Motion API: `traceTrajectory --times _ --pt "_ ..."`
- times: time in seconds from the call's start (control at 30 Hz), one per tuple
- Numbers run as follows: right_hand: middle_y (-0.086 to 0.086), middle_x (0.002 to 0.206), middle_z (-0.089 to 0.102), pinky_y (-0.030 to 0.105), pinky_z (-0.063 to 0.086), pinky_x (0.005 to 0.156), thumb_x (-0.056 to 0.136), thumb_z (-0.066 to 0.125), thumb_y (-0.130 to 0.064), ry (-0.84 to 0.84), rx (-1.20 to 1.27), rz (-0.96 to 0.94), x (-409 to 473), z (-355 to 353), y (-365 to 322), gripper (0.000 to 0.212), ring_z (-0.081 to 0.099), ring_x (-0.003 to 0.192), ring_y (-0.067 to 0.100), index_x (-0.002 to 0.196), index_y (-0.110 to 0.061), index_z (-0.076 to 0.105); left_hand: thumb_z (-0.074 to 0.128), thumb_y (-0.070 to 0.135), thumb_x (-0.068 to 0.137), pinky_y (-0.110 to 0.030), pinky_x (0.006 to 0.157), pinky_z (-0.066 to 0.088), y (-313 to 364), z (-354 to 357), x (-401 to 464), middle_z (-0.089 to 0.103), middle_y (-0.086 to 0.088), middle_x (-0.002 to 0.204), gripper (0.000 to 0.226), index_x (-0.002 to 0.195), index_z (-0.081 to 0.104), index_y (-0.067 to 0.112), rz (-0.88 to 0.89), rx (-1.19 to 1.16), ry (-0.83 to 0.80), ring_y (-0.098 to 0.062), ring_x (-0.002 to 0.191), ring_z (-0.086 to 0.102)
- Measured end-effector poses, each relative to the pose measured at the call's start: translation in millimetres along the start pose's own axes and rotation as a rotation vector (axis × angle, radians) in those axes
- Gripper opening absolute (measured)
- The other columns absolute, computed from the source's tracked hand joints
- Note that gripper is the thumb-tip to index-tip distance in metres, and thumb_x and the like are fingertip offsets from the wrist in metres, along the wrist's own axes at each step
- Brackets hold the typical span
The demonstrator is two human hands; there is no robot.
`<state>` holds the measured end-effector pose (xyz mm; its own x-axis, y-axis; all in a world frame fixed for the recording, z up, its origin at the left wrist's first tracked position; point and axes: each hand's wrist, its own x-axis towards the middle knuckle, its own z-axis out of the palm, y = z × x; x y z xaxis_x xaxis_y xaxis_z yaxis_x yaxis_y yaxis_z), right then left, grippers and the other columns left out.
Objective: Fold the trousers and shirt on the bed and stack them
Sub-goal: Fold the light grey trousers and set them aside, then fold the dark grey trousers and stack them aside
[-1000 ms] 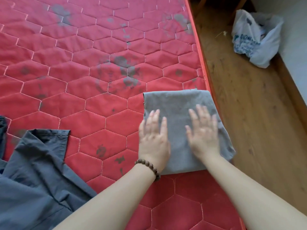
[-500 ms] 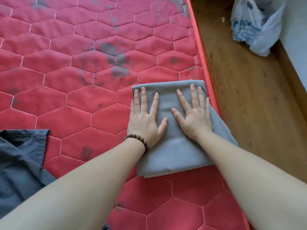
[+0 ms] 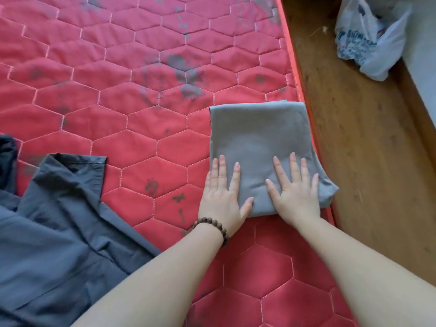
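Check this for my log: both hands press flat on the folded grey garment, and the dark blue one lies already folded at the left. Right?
Not quite. The head view shows the dark blue garment spread unfolded. The left hand and right hand do press flat on the folded grey garment.

Blue printing is showing on the white plastic bag (image 3: pixel 370 41) lying on the wooden floor (image 3: pixel 368 147) beside the bed's far right corner, but it is too blurred and crumpled to read

Hands (image 3: pixel 259 197) — lower on folded trousers (image 3: pixel 257 142)
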<state>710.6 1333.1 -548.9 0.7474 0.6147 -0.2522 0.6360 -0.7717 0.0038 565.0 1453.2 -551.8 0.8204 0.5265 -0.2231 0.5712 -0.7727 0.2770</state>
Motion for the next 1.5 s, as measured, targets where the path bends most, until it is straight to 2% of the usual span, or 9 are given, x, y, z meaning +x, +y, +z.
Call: traceTrajectory --times 0.17,0.33,0.47,0.6,0.8,0.9,1.03,1.13,1.5 --pt "0.005 0.162 -0.003 0.052 0.006 0.117 0.095 0.023 -0.061 -0.162 0.072 0.075 -17 -25 -47 0.070 -0.003 0.147 0.033 0.153 -0.029 0.003 0.032 0.049 0.096 -0.040 0.118 -0.005 -29 -22 -46 -0.006 -0.012 0.160 0.071 0.152 0.004 0.016 0.057 -0.028 -0.013 -0.023 0.147 -0.009" --pt "0.013 0.161 -0.005 0.048 0.007 0.119 0.096 0.029 -0.058 -0.216 0.095 -0.078 -71 -25 -117 0.076 -0.005 0.147 0.032 0.153 -0.018 0.000 0.032 0.046 0.097 -0.041 0.119 -0.005 -118 -51 -128 0.004 -0.013 0.160 0.066 0.152 0.011 0.017 -0.137 0.014 0.022 -0.025 0.147 -0.004" --pt "0.012 0.161 -0.005 0.047 0.001 0.119 0.096 0.032 -0.056 -0.135 0.071 -0.304 -92 -29 -186 0.072 -0.008 0.148 0.025 0.153 -0.024 0.005 0.044 0.048 0.093 -0.045 0.119 0.000 -195 -82 -183 0.013 -0.014 0.158 0.072 0.150 0.020 0.012 -0.328 0.053 0.086 -0.027 0.148 0.003" --pt "0.006 0.161 -0.010 0.045 0.001 0.119 0.092 0.039 -0.060 -0.245 0.137 -0.586 -115 -24 -259 0.077 -0.010 0.148 0.021 0.153 -0.028 0.005 0.052 0.060 0.083 -0.051 0.118 0.009 -249 -93 -226 0.016 -0.017 0.157 0.088 0.149 0.025 0.009 -0.408 0.128 0.125 -0.030 0.147 0.007" --pt "0.007 0.160 -0.014 0.053 0.009 0.117 0.077 0.050 -0.075 -0.452 -0.032 -0.682 -156 12 -321 0.107 -0.011 0.147 0.028 0.151 -0.030 -0.013 0.042 0.086 0.065 -0.046 0.118 0.003 -291 -73 -265 -0.013 -0.025 0.155 0.125 0.151 -0.009 0.011 -0.728 0.084 0.042 -0.033 0.146 -0.010" --pt "0.011 0.153 0.022 0.043 0.035 0.105 0.081 0.060 -0.058 -0.299 -0.106 -0.602 -172 23 -334 0.097 0.022 0.139 0.031 0.153 -0.025 0.003 0.061 0.072 0.070 -0.040 0.118 0.018 -295 -59 -274 -0.005 -0.023 0.157 0.120 0.151 -0.011 0.019 -0.804 -0.282 0.040 -0.032 0.146 0.002" --pt "0.004 0.116 0.049 0.036 0.044 0.081 0.090 0.058 -0.030 -0.254 0.048 -0.534 -183 29 -334 0.045 0.048 0.111 0.026 0.130 -0.019 0.038 0.066 0.046 0.083 -0.033 0.114 0.026 -285 -48 -281 0.007 -0.015 0.158 0.099 0.153 0.003 0.016 -0.737 -0.487 0.067 -0.025 0.146 0.013" --pt "0.005 0.103 0.056 0.037 0.038 0.072 0.092 0.053 -0.021 -0.267 0.099 -0.511 -182 22 -319 0.016 0.056 0.102 0.030 0.102 -0.017 0.042 0.064 0.039 0.086 -0.028 0.113 0.024 -268 -42 -281 0.007 -0.010 0.159 0.089 0.152 0.010 0.016 -0.674 -0.488 0.081 -0.021 0.145 0.016" --pt "0.014 0.104 0.064 0.037 0.041 0.073 0.090 0.050 -0.015 -0.330 0.028 -0.135 -192 -9 -172 0.012 0.059 0.100 0.033 0.101 -0.012 0.048 0.055 0.042 0.091 -0.022 0.117 0.005 -144 -22 -251 0.003 -0.012 0.159 0.083 0.152 0.003 0.020 -0.296 -0.421 -0.147 -0.018 0.147 0.006"
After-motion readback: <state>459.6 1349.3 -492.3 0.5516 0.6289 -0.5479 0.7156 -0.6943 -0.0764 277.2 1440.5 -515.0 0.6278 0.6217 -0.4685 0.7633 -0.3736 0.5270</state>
